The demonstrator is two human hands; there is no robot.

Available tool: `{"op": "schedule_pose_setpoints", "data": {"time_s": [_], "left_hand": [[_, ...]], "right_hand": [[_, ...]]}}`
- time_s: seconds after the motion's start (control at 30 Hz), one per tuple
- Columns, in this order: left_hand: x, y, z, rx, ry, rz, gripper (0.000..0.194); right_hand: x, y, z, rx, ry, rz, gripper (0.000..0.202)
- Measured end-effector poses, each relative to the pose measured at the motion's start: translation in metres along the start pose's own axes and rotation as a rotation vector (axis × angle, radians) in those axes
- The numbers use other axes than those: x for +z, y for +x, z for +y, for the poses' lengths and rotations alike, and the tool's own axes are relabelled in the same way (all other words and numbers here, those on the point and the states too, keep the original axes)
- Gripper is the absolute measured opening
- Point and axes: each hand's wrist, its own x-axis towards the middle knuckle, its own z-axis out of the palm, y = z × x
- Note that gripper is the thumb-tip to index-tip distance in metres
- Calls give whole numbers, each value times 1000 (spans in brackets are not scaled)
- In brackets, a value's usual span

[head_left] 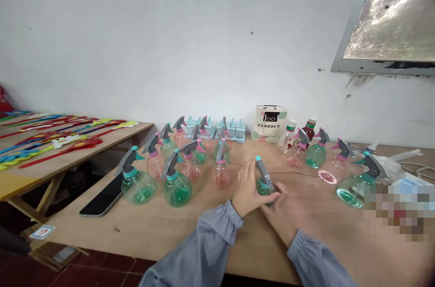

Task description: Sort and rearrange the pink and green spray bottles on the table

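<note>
A green spray bottle (262, 183) with a grey and teal sprayer head stands near the middle of the table, between my two hands. My left hand (245, 191) is curved round its left side, the thumb reaching across the front. Against its lower right side rests my right hand (277, 208), fingers bent around it. Several pink and green spray bottles stand to the left, among them a green one (178, 190) and a pink one (222, 174). More stand to the right, including a pink one (333, 169) and a green one (353, 189).
A black phone (103, 198) lies at the table's left edge. Light blue trays (234, 132), a printed paper bag (269, 126) and two capped bottles line the back. Plastic wrap and a cable lie at the right. Another table (64, 160) at the left holds colourful strips.
</note>
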Motion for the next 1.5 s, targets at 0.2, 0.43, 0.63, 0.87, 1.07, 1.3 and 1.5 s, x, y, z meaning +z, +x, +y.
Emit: {"op": "schedule_pose_setpoints", "data": {"time_s": [0.2,0.43,0.63,0.87,1.07,1.3,1.5], "left_hand": [[6,3,4,-227,-240,51,63],[-26,18,-9,-365,-572,-15,47],[-39,21,3,-443,-691,-94,40],[-53,24,2,-448,-947,-245,24],[-54,24,-2,-505,-1102,-216,29],[-52,27,-2,-540,-1030,-130,13],[-53,27,0,-509,-1013,-206,14]], "right_hand": [[-8,-7,-25,-158,44,5,61],[-50,96,59,202,-105,342,60],[-56,168,146,398,-195,379,88],[-40,145,147,378,-185,290,81],[-32,73,89,214,-136,196,83],[-27,40,52,215,-100,117,75],[-27,40,47,219,-94,103,72]]}}
